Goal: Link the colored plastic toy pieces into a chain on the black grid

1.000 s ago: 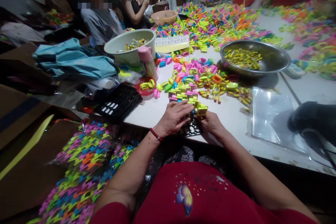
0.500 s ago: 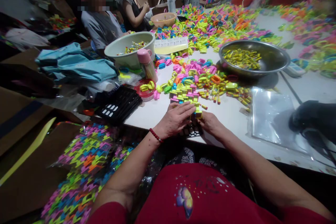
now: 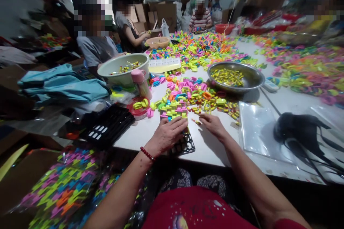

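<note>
My left hand (image 3: 170, 132) lies with its fingers stretched flat over a black plastic grid tray (image 3: 189, 146) at the table's front edge. Yellow, pink and blue plastic pieces (image 3: 173, 109) fill the tray's far part, and the palm hides its middle. To the right, apart from the tray, my right hand (image 3: 213, 126) is closed in a pinch at a small yellow-and-red stick (image 3: 196, 122). Just beyond its fingers, more such sticks (image 3: 212, 107) lie loose on the white table. Bright ring-shaped plastic pieces (image 3: 188, 87) are heaped behind the tray.
A steel bowl (image 3: 252, 80) of sticks stands beyond my right hand. Clear plastic bags (image 3: 255, 128) and a black object (image 3: 298, 132) lie at right. On the left are stacked black trays (image 3: 110, 125), a pink-topped bottle (image 3: 138, 78) and a pale basin (image 3: 107, 73). Several people sit around the table.
My right hand has moved away from the tray's side, out to the right over the table by the loose sticks. My left hand stays on the tray. The view has tilted up.
</note>
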`<action>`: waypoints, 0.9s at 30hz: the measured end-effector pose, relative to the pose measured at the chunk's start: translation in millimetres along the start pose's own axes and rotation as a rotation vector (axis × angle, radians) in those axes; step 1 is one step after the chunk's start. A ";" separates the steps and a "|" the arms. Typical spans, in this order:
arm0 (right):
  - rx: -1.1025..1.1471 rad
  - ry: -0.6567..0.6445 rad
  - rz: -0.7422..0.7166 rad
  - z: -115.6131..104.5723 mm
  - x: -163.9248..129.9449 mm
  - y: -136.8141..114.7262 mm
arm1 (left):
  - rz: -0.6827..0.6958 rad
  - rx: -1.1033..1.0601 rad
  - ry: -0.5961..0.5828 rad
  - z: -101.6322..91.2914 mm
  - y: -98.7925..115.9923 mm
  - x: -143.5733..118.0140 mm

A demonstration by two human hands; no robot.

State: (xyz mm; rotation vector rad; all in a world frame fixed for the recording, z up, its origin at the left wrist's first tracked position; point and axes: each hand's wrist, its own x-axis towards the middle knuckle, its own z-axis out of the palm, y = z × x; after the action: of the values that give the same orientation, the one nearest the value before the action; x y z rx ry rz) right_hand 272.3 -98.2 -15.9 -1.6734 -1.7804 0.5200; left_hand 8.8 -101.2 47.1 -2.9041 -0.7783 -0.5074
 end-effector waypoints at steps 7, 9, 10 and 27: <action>-0.371 0.147 0.177 -37.8 69.0 45.6 | -0.072 0.019 0.062 -1.2 -9.3 -5.0; -0.441 0.112 0.216 -41.3 79.3 50.9 | -0.079 0.022 0.063 -1.4 -11.4 -5.3; -0.469 0.083 0.231 -42.1 83.0 52.4 | -0.076 0.022 0.058 -1.7 -12.0 -5.1; -0.078 0.313 0.467 -45.8 8.8 51.6 | -0.239 -0.200 0.355 27.5 54.5 -85.8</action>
State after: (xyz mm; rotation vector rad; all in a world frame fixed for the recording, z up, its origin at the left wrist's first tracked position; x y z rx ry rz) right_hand 341.3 -89.7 -15.8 -2.1065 -1.2022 0.3594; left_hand -25.8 -184.0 -8.0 -2.7765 -1.0722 -1.1475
